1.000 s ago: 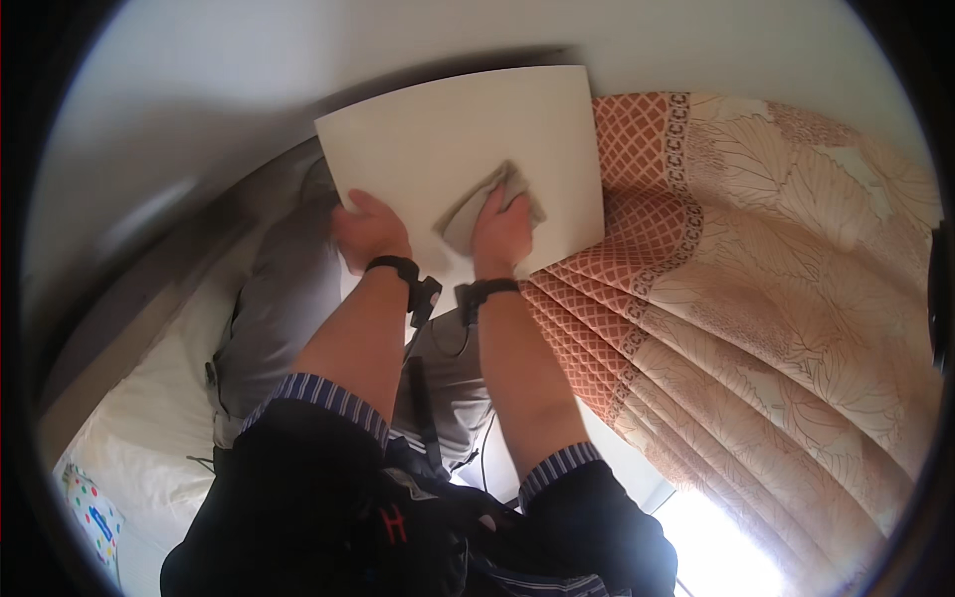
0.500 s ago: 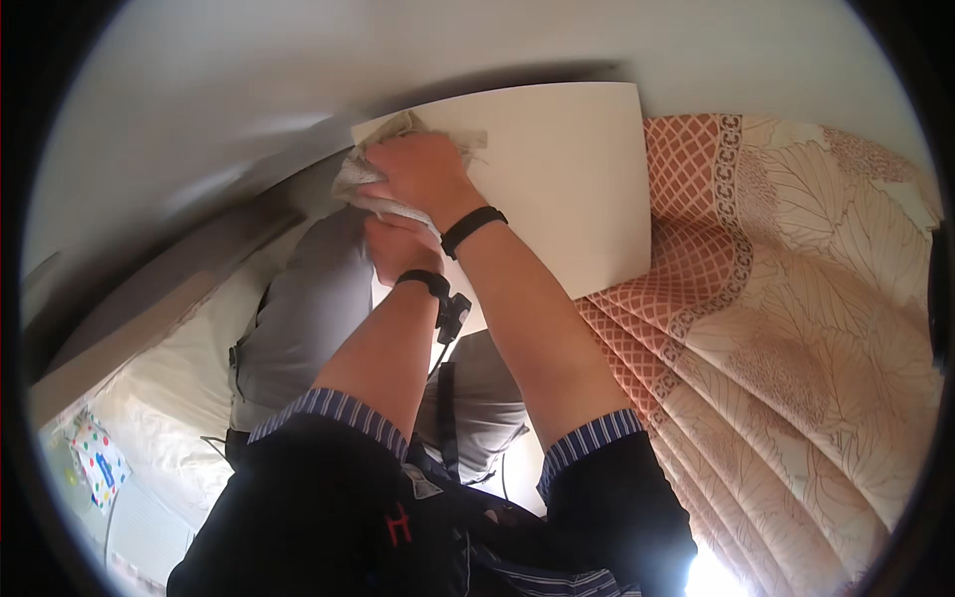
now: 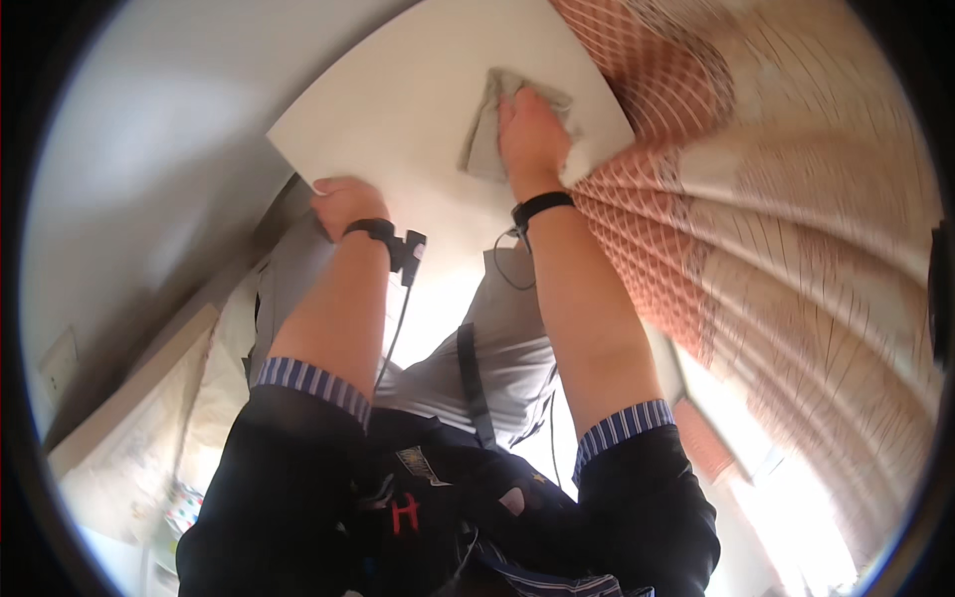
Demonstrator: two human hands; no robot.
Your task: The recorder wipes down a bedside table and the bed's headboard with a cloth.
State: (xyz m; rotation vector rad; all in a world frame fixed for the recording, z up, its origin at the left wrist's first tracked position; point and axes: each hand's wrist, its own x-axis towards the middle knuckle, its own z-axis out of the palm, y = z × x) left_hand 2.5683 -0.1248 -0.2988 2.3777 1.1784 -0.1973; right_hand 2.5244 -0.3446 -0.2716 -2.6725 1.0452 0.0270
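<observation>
R hand (image 3: 537,139): part-curled, gripping cloth (image 3: 484,139) on white board (image 3: 398,109)
L hand (image 3: 348,204): half-curled at near-L edge; we can't tell grip
Cloth axis: approx. away from us
Room: bare board L, curtain (image 3: 796,199) past R edge

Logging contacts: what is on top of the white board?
A grey cloth, under the right hand; the left hand is at the edge of the white board. The surface beneath the cloth is hidden.
</observation>
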